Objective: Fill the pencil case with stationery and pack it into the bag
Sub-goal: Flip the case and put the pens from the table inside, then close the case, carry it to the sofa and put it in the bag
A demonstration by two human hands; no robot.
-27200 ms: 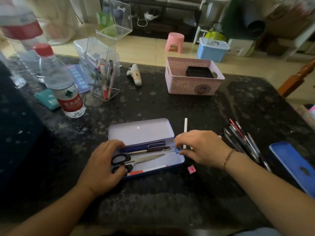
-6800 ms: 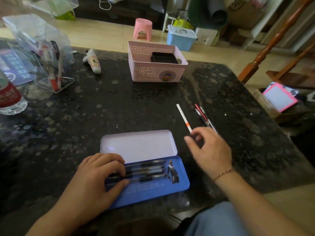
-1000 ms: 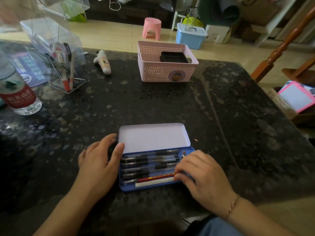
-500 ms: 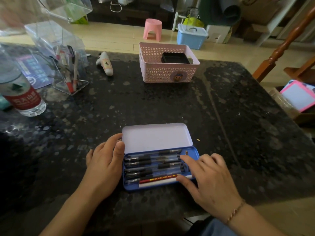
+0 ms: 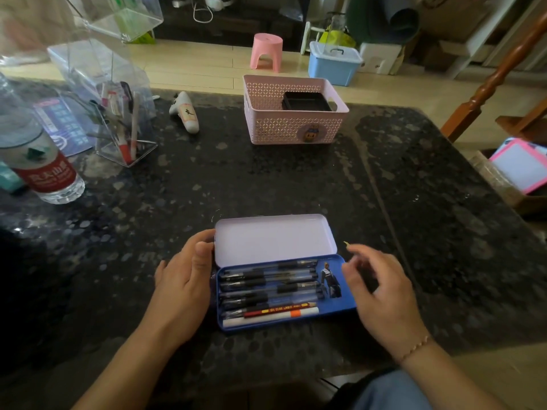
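Observation:
A blue tin pencil case (image 5: 346, 303) lies open on the dark stone table, its pale lid (image 5: 273, 239) tipped back. Inside lie several black pens (image 5: 266, 284), a red pencil (image 5: 278, 309) and a white pen with an orange band (image 5: 272, 318). My left hand (image 5: 183, 287) rests against the case's left end, thumb touching the lid's corner. My right hand (image 5: 379, 288) hovers just off the case's right end, fingers spread and slightly blurred, holding nothing. No bag is in sight.
A pink basket (image 5: 293, 125) holding a black box stands at the back. A clear pen holder (image 5: 124, 125), a water bottle (image 5: 38, 161) and a white gadget (image 5: 186, 113) sit at the left. The table's right edge drops to a pink-framed board (image 5: 521, 165).
My right hand has lifted off the pens and drawn back to the right of the case. My left hand has slid up, its thumb now at the lid.

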